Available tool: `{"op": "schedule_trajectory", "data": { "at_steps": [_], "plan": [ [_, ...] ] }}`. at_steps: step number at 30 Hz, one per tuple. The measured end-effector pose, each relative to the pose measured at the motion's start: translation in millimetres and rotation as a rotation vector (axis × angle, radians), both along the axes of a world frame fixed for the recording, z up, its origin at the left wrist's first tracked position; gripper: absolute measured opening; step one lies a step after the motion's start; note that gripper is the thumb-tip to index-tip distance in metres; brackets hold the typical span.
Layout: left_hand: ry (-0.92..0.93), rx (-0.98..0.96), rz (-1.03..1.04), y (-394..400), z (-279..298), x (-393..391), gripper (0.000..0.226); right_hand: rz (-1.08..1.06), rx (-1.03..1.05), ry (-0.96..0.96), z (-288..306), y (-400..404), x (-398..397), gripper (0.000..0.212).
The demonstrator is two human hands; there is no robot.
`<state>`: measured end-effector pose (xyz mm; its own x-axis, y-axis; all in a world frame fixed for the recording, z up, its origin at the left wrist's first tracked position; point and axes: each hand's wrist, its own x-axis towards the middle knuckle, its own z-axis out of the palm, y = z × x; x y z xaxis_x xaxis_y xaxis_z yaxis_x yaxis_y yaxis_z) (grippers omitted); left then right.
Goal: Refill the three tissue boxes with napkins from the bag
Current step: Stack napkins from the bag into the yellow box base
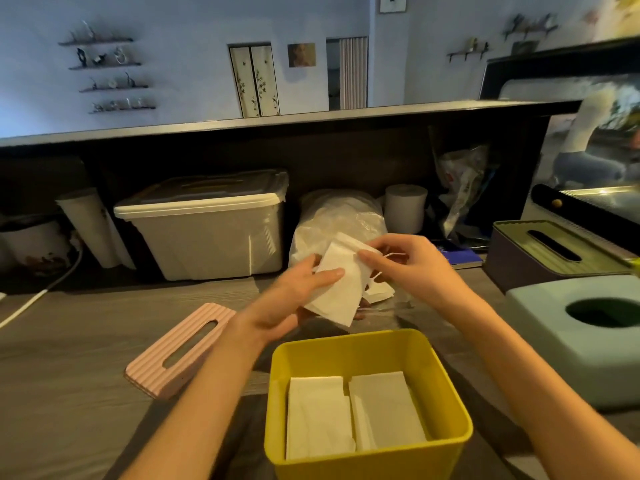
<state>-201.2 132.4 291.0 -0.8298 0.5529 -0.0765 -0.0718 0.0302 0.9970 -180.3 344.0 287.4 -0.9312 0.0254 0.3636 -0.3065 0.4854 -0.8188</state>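
Yellow open plastic tissue box part-filled, two stacks; left hand and right hand pinching white folded napkins; two lidded boxes seemingly unfilled.

Three tissue boxes, one bag

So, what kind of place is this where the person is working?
Probably the staff side of a café or small restaurant counter. A raised ledge screens the worktop, several tissue boxes, one yellow, are being refilled, and a lidded storage bin sits beneath.
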Motion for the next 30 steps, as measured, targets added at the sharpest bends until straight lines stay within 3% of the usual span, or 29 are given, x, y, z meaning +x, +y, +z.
{"op": "schedule_trajectory", "data": {
  "at_steps": [3, 6, 10, 13, 15, 19, 24, 30],
  "plan": [
    [0.227, -0.168, -0.039, -13.3, 30.0, 10.6, 0.037, 0.045, -0.076, -0.015, 28.3, 3.6, 18.2, 0.021],
    [0.302, -0.244, 0.018, -19.8, 59.2, 27.0, 0.036, 0.109, -0.083, -0.094, 50.8, 3.4, 37.5, 0.021],
    [0.35, -0.371, 0.073, -20.4, 66.8, 65.9, 0.042, 0.09, 0.128, -0.192, 58.4, 5.9, 63.9, 0.018],
    [0.397, -0.499, -0.01, -19.0, 56.0, 93.1, 0.03, 0.096, 0.28, -0.233, 53.9, 7.4, 81.6, 0.013],
    [0.333, -0.545, -0.098, -15.7, 46.2, 103.0, 0.02, 0.086, 0.399, -0.231, 48.5, 6.2, 89.2, 0.012],
    [0.209, -0.585, -0.184, -7.1, 24.0, 111.8, 0.023, 0.024, 0.545, -0.174, 33.1, 3.1, 97.3, 0.018],
    [0.192, -0.718, -0.219, 1.5, 15.0, 115.3, 0.023, -0.012, 0.768, -0.101, 26.6, -6.9, 109.9, 0.017],
    [0.217, -0.825, -0.228, 0.3, 17.1, 112.3, 0.028, -0.018, 0.952, -0.168, 22.6, -17.2, 116.8, 0.019]
  ]
}}
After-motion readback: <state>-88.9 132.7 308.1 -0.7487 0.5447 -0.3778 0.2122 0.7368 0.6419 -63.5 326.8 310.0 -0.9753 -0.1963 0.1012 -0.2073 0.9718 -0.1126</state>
